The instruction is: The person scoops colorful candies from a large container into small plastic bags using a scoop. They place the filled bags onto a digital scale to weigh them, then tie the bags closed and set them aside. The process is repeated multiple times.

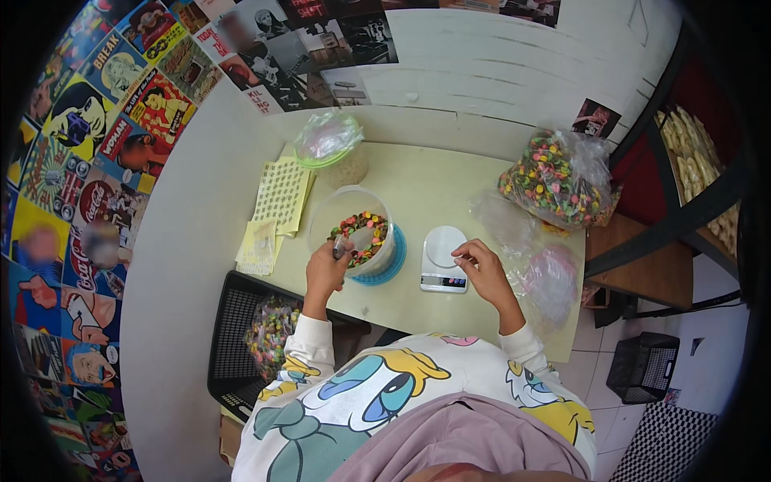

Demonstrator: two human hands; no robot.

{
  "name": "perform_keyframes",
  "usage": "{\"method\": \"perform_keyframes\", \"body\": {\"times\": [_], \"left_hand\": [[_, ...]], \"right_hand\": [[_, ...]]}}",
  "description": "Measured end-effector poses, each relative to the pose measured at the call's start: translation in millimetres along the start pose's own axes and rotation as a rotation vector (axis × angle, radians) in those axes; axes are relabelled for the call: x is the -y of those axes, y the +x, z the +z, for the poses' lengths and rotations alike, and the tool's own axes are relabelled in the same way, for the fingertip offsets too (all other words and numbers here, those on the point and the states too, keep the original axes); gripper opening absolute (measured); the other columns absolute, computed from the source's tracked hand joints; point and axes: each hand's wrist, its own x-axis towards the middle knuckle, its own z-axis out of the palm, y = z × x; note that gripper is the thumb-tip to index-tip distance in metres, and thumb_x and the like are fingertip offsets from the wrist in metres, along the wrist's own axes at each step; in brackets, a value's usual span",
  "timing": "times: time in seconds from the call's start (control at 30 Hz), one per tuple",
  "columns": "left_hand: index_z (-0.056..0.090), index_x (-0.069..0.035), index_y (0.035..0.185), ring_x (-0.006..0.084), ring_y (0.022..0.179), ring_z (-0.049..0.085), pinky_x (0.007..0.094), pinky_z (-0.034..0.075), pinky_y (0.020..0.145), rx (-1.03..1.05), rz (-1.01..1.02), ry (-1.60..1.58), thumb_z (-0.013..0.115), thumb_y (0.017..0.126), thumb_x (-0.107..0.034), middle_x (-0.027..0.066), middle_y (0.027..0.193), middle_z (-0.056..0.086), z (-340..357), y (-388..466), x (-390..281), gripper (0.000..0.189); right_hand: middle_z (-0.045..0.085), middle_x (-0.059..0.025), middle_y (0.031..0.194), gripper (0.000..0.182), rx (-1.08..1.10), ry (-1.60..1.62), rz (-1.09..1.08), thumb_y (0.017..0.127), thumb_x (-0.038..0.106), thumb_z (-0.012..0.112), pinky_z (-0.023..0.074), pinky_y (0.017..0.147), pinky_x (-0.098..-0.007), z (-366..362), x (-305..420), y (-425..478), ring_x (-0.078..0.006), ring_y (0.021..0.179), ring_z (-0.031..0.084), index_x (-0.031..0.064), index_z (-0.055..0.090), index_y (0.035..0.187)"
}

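My left hand (327, 268) is at the near left rim of a clear plastic tub (385, 256), its fingers closed on the handle of a scoop. Inside the tub lie colourful candy pieces (374, 229), and a blue round lid (397, 259) shows beneath it. My right hand (480, 269) is by the right edge of the round plate of a white digital kitchen scale (444, 247), thumb and fingertips close together; whether anything thin is between them cannot be told. The scale's plate carries nothing that I can make out.
A bag of colourful candies (554, 181) and clear plastic bags (551, 280) lie at the right. Behind the tub stands a green-lidded container (343, 165), with sticker sheets (280, 196) at the left. A black basket (226, 337) holds another candy bag (271, 334).
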Motion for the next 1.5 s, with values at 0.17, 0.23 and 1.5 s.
{"method": "perform_keyframes", "body": {"times": [0.17,0.23,1.5], "left_hand": [[0.066,-0.003,0.106,0.0152,0.045,0.059,0.0300,0.049,0.037,-0.014,-0.049,-0.199,0.070,0.087,-0.016,0.0086,0.072,0.067,-1.6,-3.0,-8.7,0.024],[0.063,-0.001,0.109,0.0146,0.047,0.060,0.0299,0.050,0.037,-0.024,-0.025,-0.291,0.071,0.087,-0.013,0.0082,0.074,0.066,3.4,0.7,-0.8,0.026],[0.053,-0.004,0.112,0.0165,0.093,0.064,0.0314,0.053,0.083,0.400,0.366,-0.447,0.090,0.066,-0.008,0.0088,0.107,0.066,92.4,-37.1,-40.7,0.059]], "right_hand": [[0.063,-0.0090,0.101,0.012,0.011,-0.019,-0.005,0.089,0.005,0.064,0.0516,0.076,-0.0325,2.4,-2.8,0.4,-0.0228,0.088,0.064,0.0015,0.068,0.099],[0.064,-0.0074,0.100,0.011,0.010,-0.028,-0.010,0.088,0.005,0.066,0.0512,0.075,-0.0305,3.7,-3.3,0.7,-0.0202,0.086,0.064,0.0019,0.068,0.099],[0.059,-0.0104,0.114,0.007,0.137,-0.033,-0.187,0.085,0.007,0.070,0.0492,0.086,-0.0378,7.4,41.6,-7.0,-0.0288,0.103,0.061,0.0040,0.065,0.089]]}}
